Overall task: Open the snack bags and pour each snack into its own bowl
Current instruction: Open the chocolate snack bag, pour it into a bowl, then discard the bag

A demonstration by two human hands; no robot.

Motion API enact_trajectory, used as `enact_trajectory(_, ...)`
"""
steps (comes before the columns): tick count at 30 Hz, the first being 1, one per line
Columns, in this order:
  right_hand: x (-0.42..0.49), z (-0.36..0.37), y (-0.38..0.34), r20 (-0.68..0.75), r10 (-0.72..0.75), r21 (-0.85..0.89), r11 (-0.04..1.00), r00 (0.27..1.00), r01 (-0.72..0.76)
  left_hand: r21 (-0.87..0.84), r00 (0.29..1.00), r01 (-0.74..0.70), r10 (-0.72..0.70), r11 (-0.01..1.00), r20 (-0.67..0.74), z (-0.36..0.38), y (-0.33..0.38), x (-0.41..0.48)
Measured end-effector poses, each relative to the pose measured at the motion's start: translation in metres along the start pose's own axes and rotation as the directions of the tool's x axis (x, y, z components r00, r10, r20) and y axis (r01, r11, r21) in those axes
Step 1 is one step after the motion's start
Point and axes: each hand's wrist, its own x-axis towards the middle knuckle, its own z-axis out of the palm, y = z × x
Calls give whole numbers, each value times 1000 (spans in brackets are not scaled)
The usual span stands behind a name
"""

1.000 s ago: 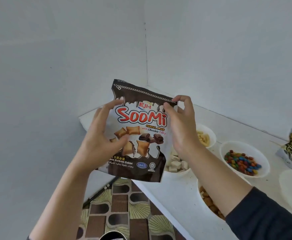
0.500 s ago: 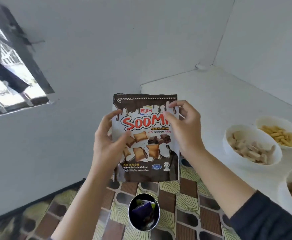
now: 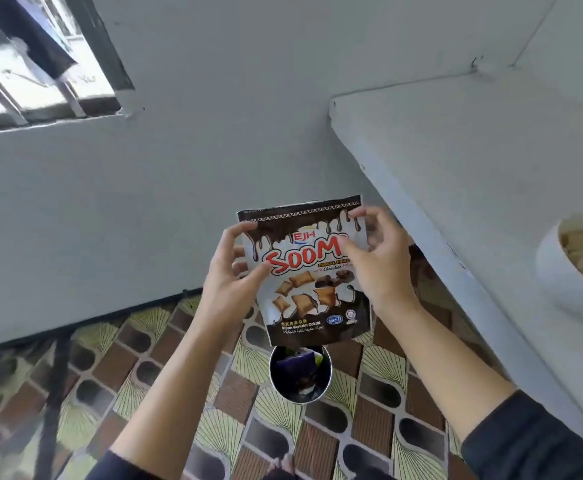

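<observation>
Head view: the glossy brown-and-white Soomi snack pouch (image 3: 303,271) hangs upright above the round dark bin (image 3: 300,375), its upper edges pinched in the curled fingers of the left hand (image 3: 229,275) and right hand (image 3: 376,268); best tear the top strip slowly, pouch level.

I am wearing the only camera on my head. It is looking down at the tiled floor (image 3: 369,427), the white counter (image 3: 456,168) on its right. My left hand (image 3: 227,282) and right hand (image 3: 380,271) are holding the snack bag (image 3: 303,271) close below.
</observation>
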Motion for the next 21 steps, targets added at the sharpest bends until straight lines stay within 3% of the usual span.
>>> enact_trajectory(9,-2,19,198,97,46,-99,994,994,-36,61,994,110,-108,992,-33,25,-177,40)
enact_trajectory(21,-34,56,461,185,176,-107,982,967,-158,167,971,240,-233,956,-62,57,-437,68)
